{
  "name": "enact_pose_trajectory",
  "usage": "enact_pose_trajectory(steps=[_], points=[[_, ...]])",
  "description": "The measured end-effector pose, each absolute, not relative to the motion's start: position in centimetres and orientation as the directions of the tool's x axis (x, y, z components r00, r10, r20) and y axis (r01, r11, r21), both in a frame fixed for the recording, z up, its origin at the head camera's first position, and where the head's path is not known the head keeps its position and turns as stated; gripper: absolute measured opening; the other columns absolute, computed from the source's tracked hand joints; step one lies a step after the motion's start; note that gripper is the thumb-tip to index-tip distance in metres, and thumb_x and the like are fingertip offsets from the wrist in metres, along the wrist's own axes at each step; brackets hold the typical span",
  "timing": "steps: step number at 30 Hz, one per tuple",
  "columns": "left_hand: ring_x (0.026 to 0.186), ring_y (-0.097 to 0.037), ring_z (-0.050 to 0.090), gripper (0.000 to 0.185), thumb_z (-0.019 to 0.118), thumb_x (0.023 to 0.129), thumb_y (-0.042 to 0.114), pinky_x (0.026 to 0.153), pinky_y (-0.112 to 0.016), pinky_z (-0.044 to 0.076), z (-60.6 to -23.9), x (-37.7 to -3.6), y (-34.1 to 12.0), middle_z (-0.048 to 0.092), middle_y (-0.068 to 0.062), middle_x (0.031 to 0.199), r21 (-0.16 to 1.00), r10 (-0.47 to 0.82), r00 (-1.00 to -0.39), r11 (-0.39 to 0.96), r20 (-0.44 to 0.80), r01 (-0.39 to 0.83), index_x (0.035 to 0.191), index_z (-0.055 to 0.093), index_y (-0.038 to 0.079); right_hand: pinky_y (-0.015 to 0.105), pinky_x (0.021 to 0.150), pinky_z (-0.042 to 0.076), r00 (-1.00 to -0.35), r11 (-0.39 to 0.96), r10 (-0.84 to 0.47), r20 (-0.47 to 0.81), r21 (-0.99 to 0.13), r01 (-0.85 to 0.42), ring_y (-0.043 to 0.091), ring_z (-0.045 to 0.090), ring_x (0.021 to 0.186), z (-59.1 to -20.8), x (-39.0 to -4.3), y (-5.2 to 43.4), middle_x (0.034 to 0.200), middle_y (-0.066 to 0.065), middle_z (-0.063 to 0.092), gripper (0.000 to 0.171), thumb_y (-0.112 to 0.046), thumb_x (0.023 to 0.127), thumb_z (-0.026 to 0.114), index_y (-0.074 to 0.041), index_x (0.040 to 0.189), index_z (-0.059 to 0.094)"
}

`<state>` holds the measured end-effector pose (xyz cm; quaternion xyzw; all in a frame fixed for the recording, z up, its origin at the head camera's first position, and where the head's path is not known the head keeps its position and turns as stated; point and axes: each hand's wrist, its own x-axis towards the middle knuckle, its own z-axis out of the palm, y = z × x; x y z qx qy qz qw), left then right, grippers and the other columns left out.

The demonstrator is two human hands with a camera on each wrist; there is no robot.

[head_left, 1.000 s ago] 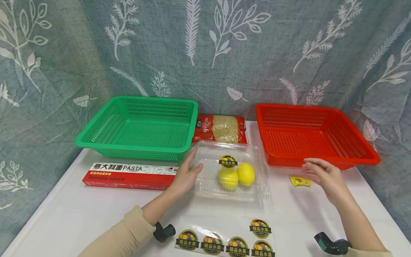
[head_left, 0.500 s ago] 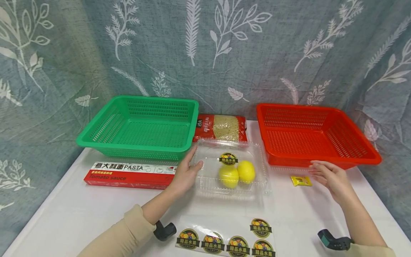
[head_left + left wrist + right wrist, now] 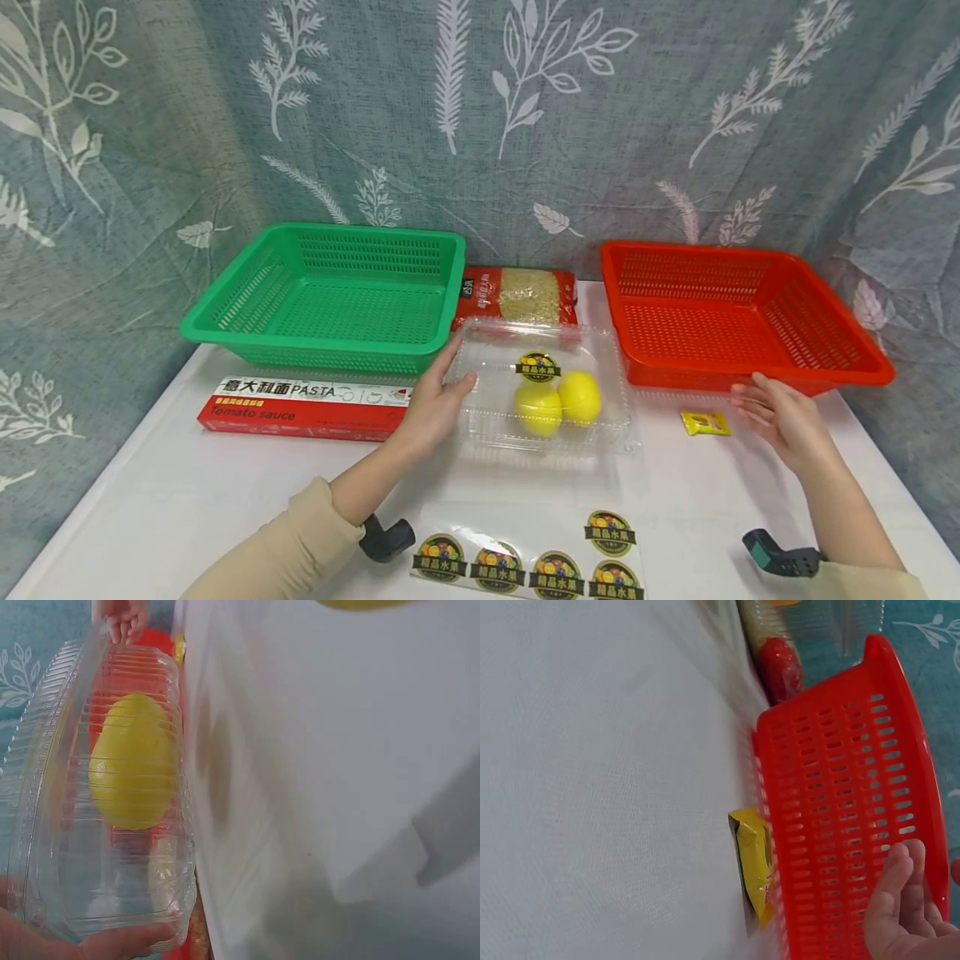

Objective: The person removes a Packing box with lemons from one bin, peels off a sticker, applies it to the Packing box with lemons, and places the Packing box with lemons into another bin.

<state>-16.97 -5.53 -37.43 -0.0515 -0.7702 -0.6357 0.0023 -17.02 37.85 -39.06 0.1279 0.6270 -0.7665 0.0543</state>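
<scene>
White tabletop (image 3: pixel 225 492), leaf-print curtain behind. Head view: the clamshell (image 3: pixel 551 387) is sitting a touch farther toward 1 o'clock than a second ago, its lid now overlapping the lower edge of the pasta bag (image 3: pixel 517 297); the two lemons (image 3: pixel 558 402) are riding along inside. The left hand (image 3: pixel 431 404) is keeping its place at the box's 9 o'clock side, fingers straight, thumb tip pressing the clear rim. Reads as a nudge, not a lift. The right hand (image 3: pixel 780 417) is drifting away toward 3 o'clock, now beside the near wall of the red basket (image 3: pixel 742 312), leaving the yellow sachet (image 3: pixel 703 422) lying untouched at its 9 o'clock. Its fingers are relaxed and spread, holding nothing. So the box is being handled by the left hand alone, and the sachet is not being picked up at present. Green basket (image 3: pixel 330 296) at 11 o'clock, red pasta carton (image 3: pixel 303 408) in front of it, sticker sheet (image 3: pixel 525 554) at 6 o'clock.

Left wrist view: blurred. A fingertip is lying against the clamshell (image 3: pixel 97 802) at the bottom edge, one lemon (image 3: pixel 133 761) showing through the ribbed plastic. No curling round the box visible.

Right wrist view: right-hand fingers (image 3: pixel 896 900) are lying straight, just over the red basket (image 3: pixel 840 802) wall; whether touching, cannot tell. Sachet (image 3: pixel 754 862) is lying against the basket's base, apart from the fingers.
</scene>
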Motion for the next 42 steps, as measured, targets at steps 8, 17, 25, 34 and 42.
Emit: enact_pose_trajectory(steps=[8,17,25,34,42], points=[[0.134,-0.027,0.021,0.059,0.050,0.092,0.008,0.102,-0.046,0.031,-36.6,-16.6,-5.7,0.021,-0.007,0.149,0.969,0.089,-0.993,0.227,0.074,0.092,0.145,0.025,0.014,0.023,0.072,0.053,-0.961,-0.498,0.059,-0.272,-0.842,0.208,0.015,0.065,0.078,-37.3,-16.5,36.6,0.083,0.004,0.065,0.037,-0.024,0.088,0.060,-0.009,0.112,0.036],[0.136,-0.025,0.017,0.057,0.049,0.093,0.009,0.105,-0.044,0.027,-35.9,-16.4,-5.9,0.022,-0.006,0.149,0.961,0.100,-0.992,0.258,0.075,0.098,0.145,0.026,0.013,0.030,0.080,0.050,-0.961,-0.707,0.054,-0.271,-0.690,0.154,0.024,0.066,0.081,-37.6,-16.9,36.5,0.089,0.008,0.061,0.011,-0.014,0.092,0.054,-0.008,0.100,0.050],[0.136,-0.027,0.015,0.057,0.049,0.092,0.008,0.106,-0.045,0.023,-35.3,-16.3,-5.9,0.022,-0.010,0.149,0.961,0.099,-0.992,0.258,0.078,0.101,0.144,0.026,0.010,0.034,0.082,0.049,-0.953,-0.743,0.055,-0.299,-0.650,0.161,0.025,0.065,0.084,-38.5,-17.7,37.4,0.093,0.009,0.061,0.015,-0.013,0.093,0.052,-0.010,0.106,0.046],[0.137,-0.022,0.013,0.058,0.049,0.093,0.009,0.109,-0.041,0.017,-34.7,-15.9,-6.4,0.021,-0.004,0.150,0.966,0.095,-0.994,0.245,0.056,0.078,0.145,0.025,0.014,0.035,0.087,0.046,-0.956,-0.651,0.107,-0.274,-0.746,0.141,0.024,0.063,0.097,-43.3,-20.3,41.5,0.102,0.006,0.062,0.025,-0.018,0.092,0.056,-0.014,0.114,0.046],[0.137,-0.022,0.012,0.057,0.049,0.093,0.011,0.110,-0.044,0.014,-33.4,-15.9,-6.6,0.021,-0.005,0.149,0.985,0.064,-0.998,0.173,0.015,0.026,0.145,0.025,0.015,0.034,0.086,0.047,-0.965,-0.673,0.107,-0.239,-0.732,0.107,0.024,0.062,0.098,-44.1,-20.5,42.0,0.103,0.007,0.063,0.031,-0.018,0.091,0.057,-0.015,0.119,0.043]])
